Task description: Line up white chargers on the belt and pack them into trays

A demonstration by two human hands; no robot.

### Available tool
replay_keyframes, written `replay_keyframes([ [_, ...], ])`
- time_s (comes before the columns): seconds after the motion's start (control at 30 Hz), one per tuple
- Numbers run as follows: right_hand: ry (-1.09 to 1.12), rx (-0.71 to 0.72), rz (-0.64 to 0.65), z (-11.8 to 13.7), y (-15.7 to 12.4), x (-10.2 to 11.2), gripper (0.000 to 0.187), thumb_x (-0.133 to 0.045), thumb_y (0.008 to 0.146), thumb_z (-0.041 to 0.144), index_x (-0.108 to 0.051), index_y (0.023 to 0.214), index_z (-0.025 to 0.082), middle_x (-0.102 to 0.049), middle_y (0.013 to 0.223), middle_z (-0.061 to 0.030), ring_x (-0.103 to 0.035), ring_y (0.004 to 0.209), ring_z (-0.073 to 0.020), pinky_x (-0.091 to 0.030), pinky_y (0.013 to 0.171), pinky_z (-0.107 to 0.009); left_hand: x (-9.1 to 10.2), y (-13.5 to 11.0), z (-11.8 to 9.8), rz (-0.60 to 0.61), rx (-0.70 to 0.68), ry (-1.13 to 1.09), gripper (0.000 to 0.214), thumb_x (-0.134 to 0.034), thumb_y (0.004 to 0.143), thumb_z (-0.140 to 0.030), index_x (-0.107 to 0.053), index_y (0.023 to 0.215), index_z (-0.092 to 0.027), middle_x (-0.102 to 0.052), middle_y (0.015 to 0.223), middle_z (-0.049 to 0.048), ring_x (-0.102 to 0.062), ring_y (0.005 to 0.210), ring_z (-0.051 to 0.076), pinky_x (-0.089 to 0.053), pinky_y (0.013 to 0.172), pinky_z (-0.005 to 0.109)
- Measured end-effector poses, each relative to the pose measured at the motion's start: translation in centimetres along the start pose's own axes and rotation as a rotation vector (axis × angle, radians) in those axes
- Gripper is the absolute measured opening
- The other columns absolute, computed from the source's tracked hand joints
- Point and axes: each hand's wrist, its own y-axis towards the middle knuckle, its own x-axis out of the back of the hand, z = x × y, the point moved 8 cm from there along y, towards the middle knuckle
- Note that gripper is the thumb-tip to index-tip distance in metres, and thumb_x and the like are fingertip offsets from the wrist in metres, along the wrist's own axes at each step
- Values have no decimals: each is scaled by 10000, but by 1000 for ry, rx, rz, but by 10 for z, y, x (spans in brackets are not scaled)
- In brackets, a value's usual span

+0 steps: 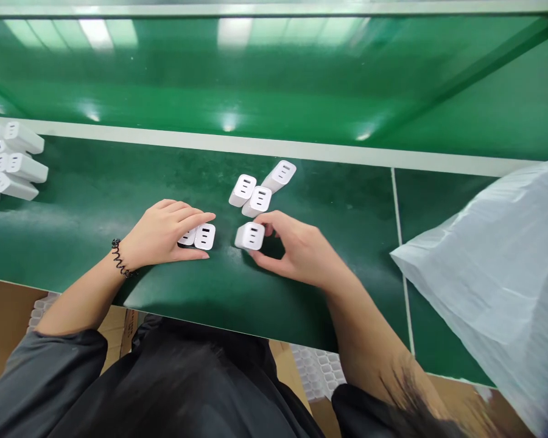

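Observation:
My left hand [167, 232] lies curled over two white charger blocks [200, 236] on the green bench, fingers wrapped round them. A black coil band [119, 258] sits on that wrist. My right hand [296, 249] pinches one white charger block [249, 236] between thumb and fingers, resting on the bench. Just beyond it lie three more white charger blocks [261, 188], port faces up, untouched.
A pile of several white charger blocks [10, 163] sits at the far left. A large white plastic bag [497, 274] covers the right side. A white strip [256, 146] borders the green belt behind. Brown cardboard [2, 316] and a white tray [317, 368] lie below the bench edge.

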Motion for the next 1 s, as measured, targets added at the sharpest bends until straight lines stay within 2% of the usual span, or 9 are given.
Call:
replay_keyframes([
  [0.17, -95, -116, 51, -23, -5, 19, 289, -628, 826, 354, -535, 1073, 234, -693, 1009, -46, -683, 813, -208, -528, 673, -317, 0, -2, 4, 24, 19, -30, 545, -582, 912, -600, -620, 1249, -173, -713, 1196, 82, -674, 1036, 240, -477, 934, 384],
  [0.27, -111, -160, 18, -29, -6, 22, 330, -638, 830, 379, -537, 1104, 225, -690, 963, -46, -683, 783, -207, -530, 646, -314, -3, -2, 4, 28, 20, -46, 494, -589, 915, -581, -641, 1198, -179, -714, 1192, 70, -672, 1029, 239, -473, 935, 389],
  [0.37, -143, -184, -46, -31, -5, 21, 392, -610, 876, 379, -534, 1223, 212, -696, 995, -66, -685, 796, -209, -530, 625, -306, -4, -3, 6, 57, 29, -78, 549, -600, 896, -612, -625, 1233, -180, -704, 1210, 82, -665, 1045, 248, -470, 940, 390],
  [0.5, -210, -163, -135, -30, -2, 18, 485, -556, 940, 376, -482, 1391, 212, -700, 1052, -86, -676, 789, -204, -516, 578, -289, -4, -8, 16, 199, 50, -165, 722, -667, 845, -615, -498, 1400, -185, -611, 1361, 118, -602, 1192, 260, -462, 981, 371],
  [0.67, -188, -145, -196, -26, -2, 17, 558, -579, 936, 382, -447, 1457, 232, -708, 879, -35, -635, 639, -167, -504, 537, -273, 1, -21, 39, 355, 155, -291, 800, -726, 821, -527, -376, 1483, -245, -475, 1503, 98, -500, 1329, 255, -431, 1038, 330],
  [0.8, -169, -129, -245, -18, -3, 21, 511, -578, 941, 366, -486, 1428, 241, -699, 782, -9, -649, 625, -166, -514, 541, -268, -1, -26, 46, 394, 181, -385, 758, -715, 842, -456, -373, 1486, -247, -506, 1474, 80, -516, 1297, 230, -422, 1027, 294],
  [1.0, -201, -68, -245, -9, -1, 18, 415, -578, 948, 307, -564, 1356, 233, -720, 801, -20, -671, 633, -172, -536, 566, -280, -8, -25, 46, 416, 183, -423, 622, -679, 855, -387, -469, 1423, -248, -629, 1309, 65, -564, 1150, 223, -452, 900, 286],
])
